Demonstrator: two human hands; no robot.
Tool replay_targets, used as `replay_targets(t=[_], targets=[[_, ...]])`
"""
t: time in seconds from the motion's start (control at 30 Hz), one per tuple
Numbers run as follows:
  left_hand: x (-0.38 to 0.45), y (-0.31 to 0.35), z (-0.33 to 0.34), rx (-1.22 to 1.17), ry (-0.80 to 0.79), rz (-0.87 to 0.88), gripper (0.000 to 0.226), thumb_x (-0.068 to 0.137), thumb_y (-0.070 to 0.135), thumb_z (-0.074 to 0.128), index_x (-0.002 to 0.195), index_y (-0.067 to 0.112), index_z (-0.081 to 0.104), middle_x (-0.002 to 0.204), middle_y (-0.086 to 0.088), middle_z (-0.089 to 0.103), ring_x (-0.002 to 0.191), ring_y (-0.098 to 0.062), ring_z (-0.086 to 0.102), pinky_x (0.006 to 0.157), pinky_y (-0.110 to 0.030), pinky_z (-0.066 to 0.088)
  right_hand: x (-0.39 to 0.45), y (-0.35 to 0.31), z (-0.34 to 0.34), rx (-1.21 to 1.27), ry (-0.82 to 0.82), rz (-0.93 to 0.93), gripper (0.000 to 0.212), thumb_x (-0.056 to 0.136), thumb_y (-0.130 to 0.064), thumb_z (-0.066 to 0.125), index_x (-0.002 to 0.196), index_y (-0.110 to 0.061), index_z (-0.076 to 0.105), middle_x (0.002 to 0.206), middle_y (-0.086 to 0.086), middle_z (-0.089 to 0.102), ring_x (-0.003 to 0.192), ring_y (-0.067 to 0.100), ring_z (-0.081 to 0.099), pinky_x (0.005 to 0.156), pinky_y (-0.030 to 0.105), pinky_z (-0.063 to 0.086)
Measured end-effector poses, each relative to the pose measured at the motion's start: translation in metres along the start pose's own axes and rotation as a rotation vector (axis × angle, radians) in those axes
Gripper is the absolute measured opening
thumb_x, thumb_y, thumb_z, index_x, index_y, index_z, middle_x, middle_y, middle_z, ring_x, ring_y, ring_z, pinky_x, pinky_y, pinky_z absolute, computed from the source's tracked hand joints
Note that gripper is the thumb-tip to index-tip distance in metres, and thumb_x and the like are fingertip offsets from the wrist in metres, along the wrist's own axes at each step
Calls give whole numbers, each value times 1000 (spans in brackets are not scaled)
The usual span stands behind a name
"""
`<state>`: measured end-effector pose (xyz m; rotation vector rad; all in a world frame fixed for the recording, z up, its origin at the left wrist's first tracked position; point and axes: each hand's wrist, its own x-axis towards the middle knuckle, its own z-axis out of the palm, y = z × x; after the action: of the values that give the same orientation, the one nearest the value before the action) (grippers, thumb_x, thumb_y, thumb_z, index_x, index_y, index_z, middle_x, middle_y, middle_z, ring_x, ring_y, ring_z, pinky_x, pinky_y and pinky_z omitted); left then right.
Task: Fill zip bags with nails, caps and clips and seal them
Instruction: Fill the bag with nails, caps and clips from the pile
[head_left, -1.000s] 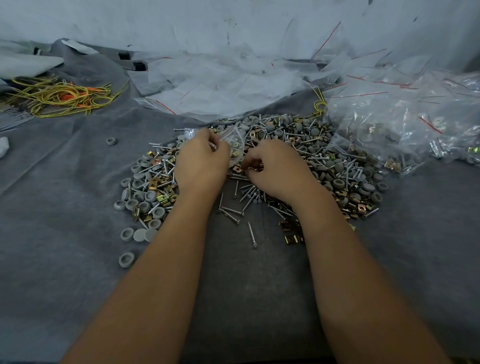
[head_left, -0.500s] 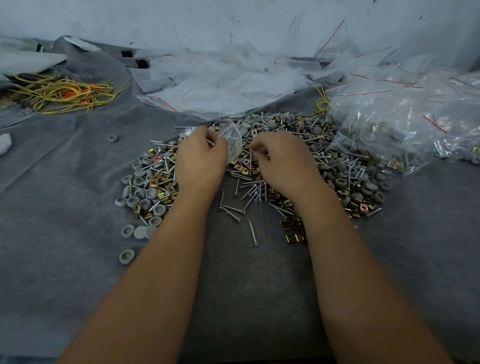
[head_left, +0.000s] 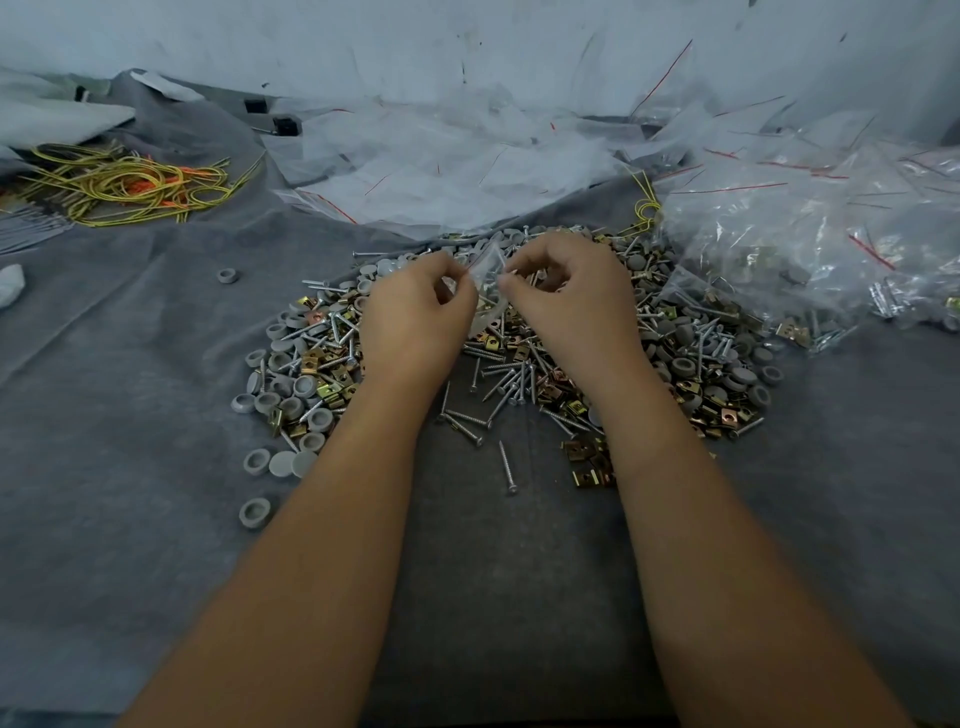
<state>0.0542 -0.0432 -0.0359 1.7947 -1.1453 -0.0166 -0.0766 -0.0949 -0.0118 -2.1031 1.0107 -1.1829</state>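
On the grey cloth (head_left: 493, 597), loose nails (head_left: 506, 465) lie nearest, then the heap of grey caps (head_left: 291, 400) and brass clips (head_left: 589, 465). Above the heap's middle, the left hand (head_left: 415, 317) and right hand (head_left: 571, 301) each pinch a small clear zip bag (head_left: 485, 280) between them. Empty bags (head_left: 441, 171) crowd the far edge.

Grey felt cloth (head_left: 130, 519) covers work surface; scuffed pale wall (head_left: 363, 41) behind; dim light.
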Motion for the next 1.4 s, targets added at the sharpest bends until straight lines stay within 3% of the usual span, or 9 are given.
replay_targets(t=[0.13, 0.4, 0.57, 0.63, 0.77, 0.87, 1.07, 1.23, 1.4], targets=[[-1, 0, 1, -99, -30, 63, 9, 94, 29, 56, 87, 26, 61, 58, 2, 55, 56, -19, 54, 56, -36, 46, 1, 8, 1, -288, -44, -33, 7, 84, -31, 71, 91, -28, 74, 99, -8, 49, 96, 9, 47, 74, 27, 41], [-5, 1, 0, -190, 62, 123, 10, 94, 31, 51, 85, 30, 55, 51, 6, 45, 47, -7, 39, 49, -32, 36, 0, 7, 4, -237, -115, -107, 20, 91, -30, 64, 109, -27, 74, 95, -4, 59, 91, 16, 55, 77, 37, 49], [-5, 2, -6, -91, 298, 86, 14, 93, 38, 48, 91, 28, 58, 52, 6, 41, 48, -8, 39, 49, -29, 31, -2, 3, 3, 46, -47, -58, 36, 97, -12, 53, 125, -31, 64, 113, -8, 65, 97, -8, 55, 84, 9, 42], [-3, 0, -6, -21, 286, 74, 16, 94, 38, 47, 93, 27, 59, 55, 7, 43, 50, -8, 41, 47, -27, 27, -1, 3, 2, 44, -29, 7, 45, 96, -4, 47, 130, -32, 58, 104, -8, 64, 89, -5, 56, 77, 14, 45], [2, -6, 1, 91, 115, -24, 13, 95, 37, 49, 91, 28, 57, 57, 5, 49, 52, -8, 45, 47, -26, 23, -1, 5, -1, -157, -62, 66, 43, 89, 4, 43, 110, -22, 69, 102, -2, 67, 91, 12, 60, 81, 34, 50], [5, -9, 4, 56, 98, -97, 11, 95, 36, 49, 89, 29, 56, 59, 7, 51, 54, -6, 47, 48, -26, 26, -3, 1, -1, -312, -163, 3, 38, 87, 4, 45, 95, -18, 76, 106, 4, 70, 98, 21, 62, 89, 37, 50], [5, -9, 3, 13, 94, -133, 12, 93, 34, 49, 89, 26, 57, 60, 8, 52, 54, -6, 47, 48, -26, 27, -4, 6, 5, -697, -405, -138, 32, 91, -40, 58, 118, -27, 68, 108, 2, 58, 111, 25, 47, 96, 40, 38], [6, -8, 3, 26, 80, -148, 14, 93, 32, 49, 90, 23, 59, 64, 5, 55, 58, -12, 54, 49, -26, 35, -1, 6, 9, -632, -425, -150, 21, 90, -34, 64, 111, -35, 71, 96, -4, 47, 108, 25, 49, 90, 38, 37], [5, -8, 2, 15, 79, -147, 12, 93, 31, 49, 88, 24, 58, 62, 6, 53, 58, -11, 52, 50, -26, 33, 0, 6, 12, -614, -414, -133, 17, 89, -25, 64, 102, -30, 73, 93, -3, 62, 103, 24, 55, 92, 37, 42]])
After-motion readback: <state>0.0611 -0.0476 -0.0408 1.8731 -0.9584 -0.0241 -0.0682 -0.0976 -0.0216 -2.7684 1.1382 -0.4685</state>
